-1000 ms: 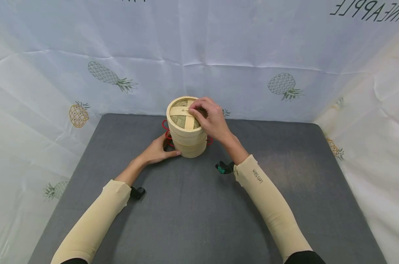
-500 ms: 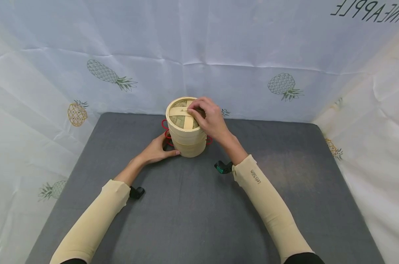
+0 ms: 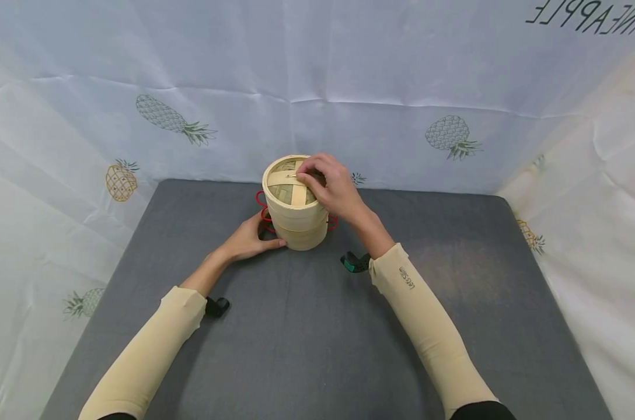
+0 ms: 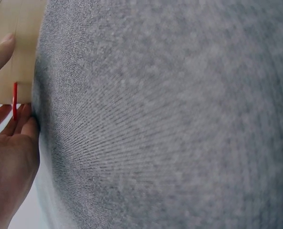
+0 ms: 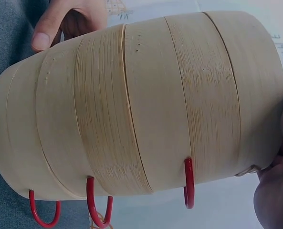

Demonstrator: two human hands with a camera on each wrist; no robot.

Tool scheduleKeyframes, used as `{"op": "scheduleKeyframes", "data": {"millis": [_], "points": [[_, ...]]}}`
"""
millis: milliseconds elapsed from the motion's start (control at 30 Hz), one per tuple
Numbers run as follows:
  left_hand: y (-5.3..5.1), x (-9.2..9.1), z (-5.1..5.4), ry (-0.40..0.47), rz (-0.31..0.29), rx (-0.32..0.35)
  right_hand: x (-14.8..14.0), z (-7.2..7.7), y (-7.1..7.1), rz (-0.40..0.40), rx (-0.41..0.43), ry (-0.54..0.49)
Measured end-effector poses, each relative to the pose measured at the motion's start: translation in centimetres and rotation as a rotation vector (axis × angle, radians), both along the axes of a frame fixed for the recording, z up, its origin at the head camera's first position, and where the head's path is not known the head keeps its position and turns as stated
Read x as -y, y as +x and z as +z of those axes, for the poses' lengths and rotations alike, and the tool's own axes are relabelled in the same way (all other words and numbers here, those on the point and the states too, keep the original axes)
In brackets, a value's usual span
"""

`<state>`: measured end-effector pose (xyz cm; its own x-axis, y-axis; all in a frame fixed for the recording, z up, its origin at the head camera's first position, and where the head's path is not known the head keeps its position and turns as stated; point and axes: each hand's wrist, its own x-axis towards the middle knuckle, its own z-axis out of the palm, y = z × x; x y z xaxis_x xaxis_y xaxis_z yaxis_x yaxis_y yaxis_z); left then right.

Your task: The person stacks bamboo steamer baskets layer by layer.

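A bamboo steamer (image 3: pixel 299 224), stacked in tiers under a woven lid (image 3: pixel 283 192), stands upright near the table's far edge. My left hand (image 3: pixel 246 239) holds the lowest part from the left, thumb across the front and fingers round behind, partly hidden. In the left wrist view that thumb lies on the steamer wall (image 4: pixel 22 62), beside a red loop handle (image 4: pixel 15 100). Over the lid, my right hand (image 3: pixel 335 186) pinches at the crossed bamboo strips in the centre; the fingertips hide what they grip. Red loops (image 5: pixel 189 183) stick out along the side in the right wrist view.
A dark grey cloth covers the table (image 3: pixel 307 338). Behind and at both sides hangs a pale curtain (image 3: pixel 328 70) printed with pineapples, close behind the steamer. Black camera mounts (image 3: pixel 217 306) protrude from both wrists just above the table.
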<state>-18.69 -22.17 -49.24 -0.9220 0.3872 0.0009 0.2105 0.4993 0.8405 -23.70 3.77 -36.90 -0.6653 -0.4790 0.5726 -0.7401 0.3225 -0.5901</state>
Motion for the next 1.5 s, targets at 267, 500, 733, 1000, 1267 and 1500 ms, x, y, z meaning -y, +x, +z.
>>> {"op": "scheduleKeyframes", "data": {"millis": [267,500,733,1000,1267,1500], "points": [[-0.14,-0.16,-0.01,0.004,-0.003,-0.003,-0.10,-0.16,0.08,-0.021,0.008,-0.008],[-0.12,-0.08,-0.30,0.006,0.005,-0.002,-0.01,-0.22,0.25,-0.033,0.017,-0.007],[-0.05,0.01,-0.39,-0.007,0.012,-0.004,0.02,-0.27,0.15,-0.018,0.050,-0.020],[-0.14,0.04,-0.32,-0.002,0.008,-0.008,-0.17,-0.20,-0.18,0.014,0.079,-0.028],[-0.07,-0.02,-0.15,-0.007,0.016,0.000,-0.24,-0.15,-0.26,0.019,0.077,-0.028],[0.05,-0.03,-0.04,-0.007,0.012,0.007,0.03,-0.39,-0.03,-0.005,0.055,-0.046]]}}
